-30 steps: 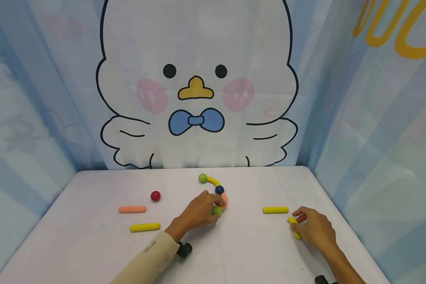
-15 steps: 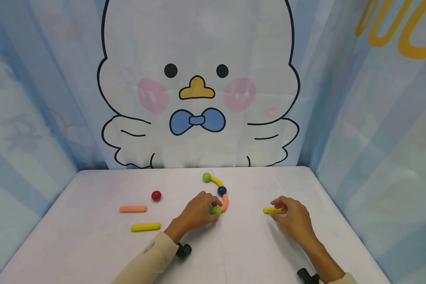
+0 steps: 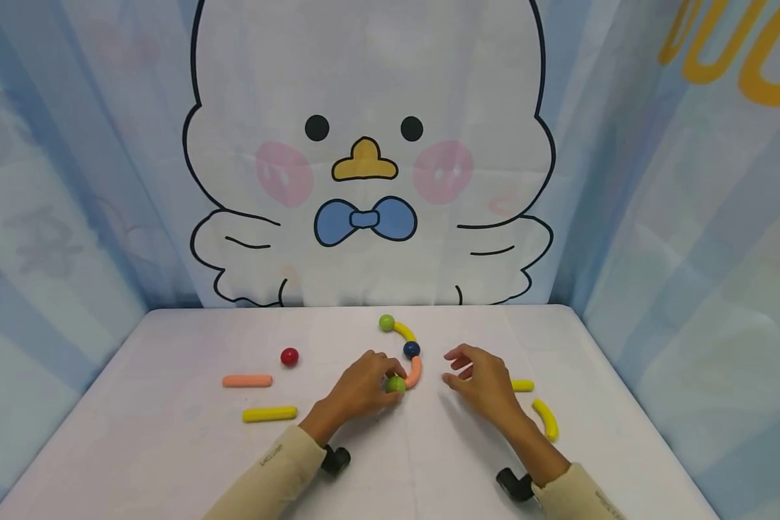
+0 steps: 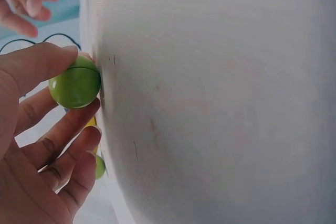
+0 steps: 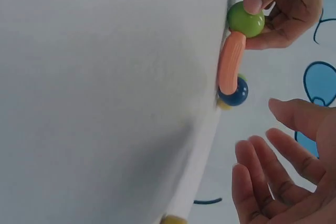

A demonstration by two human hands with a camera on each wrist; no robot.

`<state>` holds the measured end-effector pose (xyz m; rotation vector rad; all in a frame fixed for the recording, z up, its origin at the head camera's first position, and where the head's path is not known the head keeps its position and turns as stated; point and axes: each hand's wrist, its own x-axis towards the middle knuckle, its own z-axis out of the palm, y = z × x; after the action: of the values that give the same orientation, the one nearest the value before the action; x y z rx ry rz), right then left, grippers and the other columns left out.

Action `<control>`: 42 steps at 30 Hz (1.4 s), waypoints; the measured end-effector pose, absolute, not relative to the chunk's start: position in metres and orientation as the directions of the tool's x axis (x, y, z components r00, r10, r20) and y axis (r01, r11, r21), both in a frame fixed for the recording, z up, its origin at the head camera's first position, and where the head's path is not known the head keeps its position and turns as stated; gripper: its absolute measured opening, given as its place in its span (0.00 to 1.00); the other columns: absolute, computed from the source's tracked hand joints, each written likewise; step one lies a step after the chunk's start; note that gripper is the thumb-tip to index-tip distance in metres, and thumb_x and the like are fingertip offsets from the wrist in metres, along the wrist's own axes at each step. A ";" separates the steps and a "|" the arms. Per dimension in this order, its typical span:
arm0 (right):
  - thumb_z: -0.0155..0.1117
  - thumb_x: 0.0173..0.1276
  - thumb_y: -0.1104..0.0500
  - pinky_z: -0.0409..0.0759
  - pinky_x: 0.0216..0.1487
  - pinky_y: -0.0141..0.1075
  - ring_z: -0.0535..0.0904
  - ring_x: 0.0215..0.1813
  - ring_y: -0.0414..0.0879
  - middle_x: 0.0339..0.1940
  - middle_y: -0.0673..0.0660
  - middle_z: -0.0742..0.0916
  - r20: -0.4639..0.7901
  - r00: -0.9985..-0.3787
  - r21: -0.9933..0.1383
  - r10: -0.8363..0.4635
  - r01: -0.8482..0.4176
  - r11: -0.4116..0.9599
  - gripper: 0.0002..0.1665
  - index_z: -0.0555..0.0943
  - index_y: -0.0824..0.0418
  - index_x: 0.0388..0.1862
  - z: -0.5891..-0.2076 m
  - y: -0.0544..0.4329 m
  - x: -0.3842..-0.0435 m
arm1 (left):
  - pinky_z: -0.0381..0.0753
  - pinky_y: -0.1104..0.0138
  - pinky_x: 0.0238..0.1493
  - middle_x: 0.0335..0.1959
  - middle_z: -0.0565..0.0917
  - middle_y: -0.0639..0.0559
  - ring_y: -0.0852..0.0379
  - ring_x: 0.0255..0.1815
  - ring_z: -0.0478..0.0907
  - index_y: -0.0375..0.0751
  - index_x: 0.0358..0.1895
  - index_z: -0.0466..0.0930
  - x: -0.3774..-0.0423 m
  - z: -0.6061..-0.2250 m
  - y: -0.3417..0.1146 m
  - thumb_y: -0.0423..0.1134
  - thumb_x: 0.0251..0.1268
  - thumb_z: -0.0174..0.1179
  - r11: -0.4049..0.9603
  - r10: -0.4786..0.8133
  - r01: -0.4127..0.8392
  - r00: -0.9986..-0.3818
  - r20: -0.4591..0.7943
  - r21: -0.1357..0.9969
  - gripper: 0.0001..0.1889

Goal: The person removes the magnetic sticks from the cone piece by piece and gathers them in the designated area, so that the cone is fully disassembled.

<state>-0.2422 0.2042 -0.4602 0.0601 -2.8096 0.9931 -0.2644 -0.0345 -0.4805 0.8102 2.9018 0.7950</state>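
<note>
Ball, green and glossy, pinched by the left hand; right hand holding nothing

The ball looks light, hard and smooth, so it would probably roll or slip if squeezed off-centre, but seems unlikely to break. The surest hold is likely across its widest part, thumb on one side and fingertips opposite, leaving the side towards the orange curve bare.

The left hand's grip is much like that: thumb clamped against one side of the ball, fingers on the other, spread only about as far as the ball is wide. The ball is at or very near the surface of the table.

Just right of this grip, one end of the orange curve meets the ball; whether they are joined cannot be told. Beyond the grip, its other end meets a blue ball, followed by a yellow curve and a second green ball.

The right hand is right of the orange curve and apart from it, thumb and fingertips separated. Right of its fingertips lie a half-hidden yellow stick and a loose yellow curve. Left of the left hand's grip are a red ball, an orange stick and a long yellow stick.
</note>
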 end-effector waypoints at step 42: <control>0.83 0.62 0.59 0.79 0.29 0.33 0.80 0.35 0.47 0.36 0.56 0.87 0.040 -0.999 -0.654 -0.005 -0.030 0.756 0.31 0.80 0.56 0.63 -0.474 0.150 -0.289 | 0.84 0.59 0.55 0.46 0.84 0.50 0.56 0.45 0.78 0.43 0.56 0.89 -0.257 -0.478 -0.040 0.34 0.68 0.72 0.708 0.513 0.499 -0.850 0.122 0.500 0.15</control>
<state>-0.2893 0.1495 -0.4742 0.0298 -2.9101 1.0845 -0.2571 -0.0399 -0.4776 0.8536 2.8785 0.8310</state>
